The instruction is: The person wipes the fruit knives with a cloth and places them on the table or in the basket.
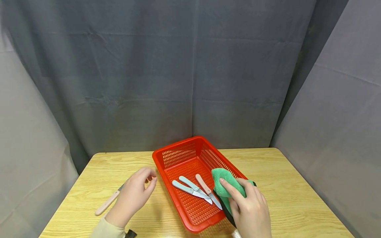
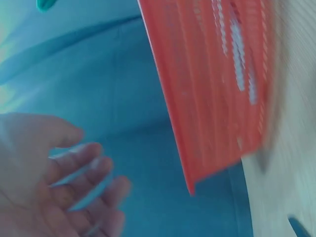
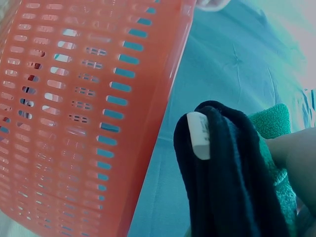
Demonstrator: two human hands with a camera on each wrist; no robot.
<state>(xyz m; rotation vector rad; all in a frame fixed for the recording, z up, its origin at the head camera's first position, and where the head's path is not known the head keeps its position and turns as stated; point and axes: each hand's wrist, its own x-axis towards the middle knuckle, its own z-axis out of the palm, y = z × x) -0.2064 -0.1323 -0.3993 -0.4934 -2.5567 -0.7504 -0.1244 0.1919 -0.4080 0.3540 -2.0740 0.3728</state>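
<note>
My left hand (image 1: 135, 191) hovers over the table, left of the red basket (image 1: 178, 198), its fingers loosely bent around nothing. Below and behind it lies a knife with a pale pink handle (image 1: 107, 203); the hand hides most of its blade. In my right hand (image 1: 253, 210) I grip a folded green cloth (image 1: 222, 181) at the basket's right rim. The right wrist view shows the cloth's dark border (image 3: 222, 168) and a small white tag (image 3: 198, 136). Inside the basket, two light blue-handled knives (image 1: 183, 186) cross near a pink-handled knife (image 1: 203, 183).
The basket sits at an angle on a light wooden table (image 1: 285, 198). A grey curtain (image 1: 143, 82) hangs behind the table, and paler cloth (image 1: 336, 115) hangs along the right side. Another pale cloth (image 1: 26, 148) is on the left.
</note>
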